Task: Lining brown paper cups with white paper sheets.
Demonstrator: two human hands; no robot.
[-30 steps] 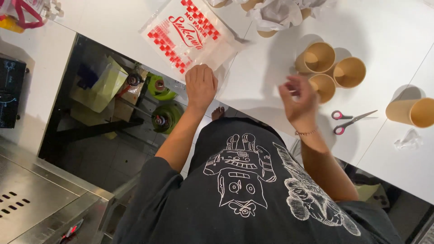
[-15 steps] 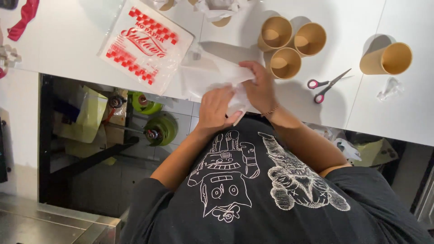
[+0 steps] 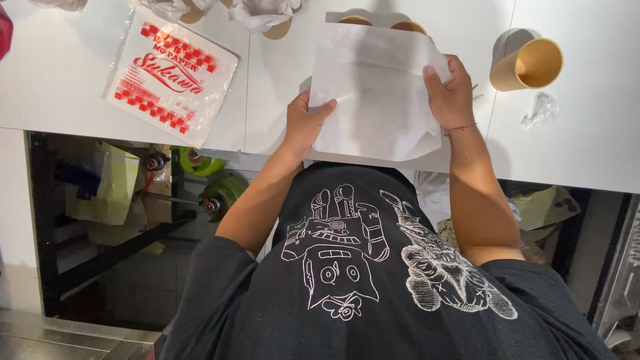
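Paper [image 3: 373, 93] held flat over the white table [image 3: 587, 147] by both of my hands.

My left hand [image 3: 303, 123] pinches the sheet's left edge, thumb on top, fingers curled under. My right hand [image 3: 453, 93] grips the right edge, fingers closed over it. The sheet covers most of two cups [image 3: 380, 24] behind it; another cup [image 3: 527, 65] lies on its side to the right, a red-printed packet [image 3: 170, 73] to the left.

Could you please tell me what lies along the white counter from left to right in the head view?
Red-and-white printed plastic packet of paper → left hand → white paper sheet → right hand → tan paper cup lying on its side → crumpled clear plastic scrap.
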